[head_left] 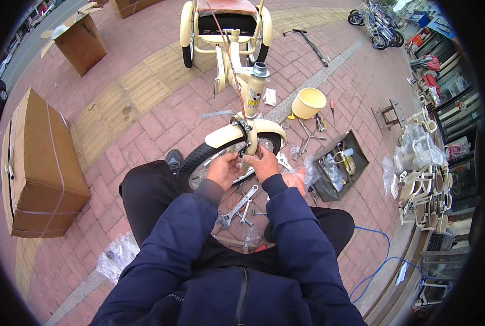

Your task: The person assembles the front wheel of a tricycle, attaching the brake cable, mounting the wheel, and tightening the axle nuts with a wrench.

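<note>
A cream tricycle stands in front of me, its front wheel [193, 162] turned sideways under a cream mudguard [224, 136]. Both my hands are at the lower end of the cream front fork [252, 138], close to the wheel hub. My left hand [224, 170] has its fingers pinched together just left of the fork; what they hold is too small to make out. Curled against the fork's right side is my right hand [263, 164], thumb and fingers closed, their contents hidden. A red-brown cable [232, 68] runs down to the brake [246, 126] above my hands.
Wrenches [238, 207] lie on the brick paving between my legs. To the right are a grey tool tray [329, 194], a cream bucket [308, 103] and a socket wrench [309, 137]. A big carton [47, 179] stands left, a black handlebar [310, 46] lies beyond.
</note>
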Action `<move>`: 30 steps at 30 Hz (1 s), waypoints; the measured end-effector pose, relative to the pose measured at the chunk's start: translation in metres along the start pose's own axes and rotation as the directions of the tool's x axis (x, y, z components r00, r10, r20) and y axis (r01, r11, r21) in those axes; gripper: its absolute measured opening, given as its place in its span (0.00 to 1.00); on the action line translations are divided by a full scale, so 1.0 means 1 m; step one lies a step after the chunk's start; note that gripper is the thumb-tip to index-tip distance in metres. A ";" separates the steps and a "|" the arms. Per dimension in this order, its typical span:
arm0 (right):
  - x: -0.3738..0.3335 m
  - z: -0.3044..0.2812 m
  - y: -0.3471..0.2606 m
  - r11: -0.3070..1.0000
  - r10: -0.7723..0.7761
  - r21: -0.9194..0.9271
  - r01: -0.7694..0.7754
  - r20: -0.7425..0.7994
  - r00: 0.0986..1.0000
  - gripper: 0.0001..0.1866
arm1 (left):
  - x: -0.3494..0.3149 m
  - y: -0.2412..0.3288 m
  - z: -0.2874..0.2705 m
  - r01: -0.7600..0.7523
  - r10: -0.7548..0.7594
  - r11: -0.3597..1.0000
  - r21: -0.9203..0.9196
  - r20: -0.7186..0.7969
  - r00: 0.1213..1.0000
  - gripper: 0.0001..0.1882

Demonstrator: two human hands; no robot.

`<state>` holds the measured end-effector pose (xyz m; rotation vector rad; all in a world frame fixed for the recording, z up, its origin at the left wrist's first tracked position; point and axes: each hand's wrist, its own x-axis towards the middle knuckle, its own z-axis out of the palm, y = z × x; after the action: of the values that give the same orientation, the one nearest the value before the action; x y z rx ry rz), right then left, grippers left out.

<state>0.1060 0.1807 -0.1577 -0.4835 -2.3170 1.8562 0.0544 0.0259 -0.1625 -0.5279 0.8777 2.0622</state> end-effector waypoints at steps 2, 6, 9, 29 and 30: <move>0.001 0.005 0.002 0.999 -0.005 -0.053 0.003 -0.036 0.999 0.22 | -0.001 -0.001 0.000 0.037 -0.036 0.999 -0.026 0.015 0.999 0.07; -0.003 0.018 -0.006 0.987 -0.006 -0.158 -0.011 -0.102 0.995 0.22 | 0.004 -0.002 -0.004 -0.057 0.056 0.998 -0.033 -0.029 0.998 0.07; -0.007 0.037 -0.010 0.965 0.029 -0.248 -0.087 -0.228 0.973 0.22 | 0.009 -0.002 -0.008 -0.120 0.117 0.992 -0.048 -0.054 0.992 0.06; -0.007 0.030 0.014 0.976 -0.011 0.216 0.027 -0.077 0.997 0.25 | 0.008 0.000 -0.010 -0.299 0.320 0.909 0.290 -0.026 0.947 0.08; -0.007 0.031 0.012 0.986 -0.019 0.163 0.034 -0.092 0.996 0.26 | 0.008 -0.002 -0.011 -0.311 0.327 0.905 0.289 -0.007 0.945 0.08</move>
<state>0.1054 0.1520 -0.1754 -0.5004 -2.0822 1.9494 0.0514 0.0231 -0.1755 -0.2977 1.3450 2.1642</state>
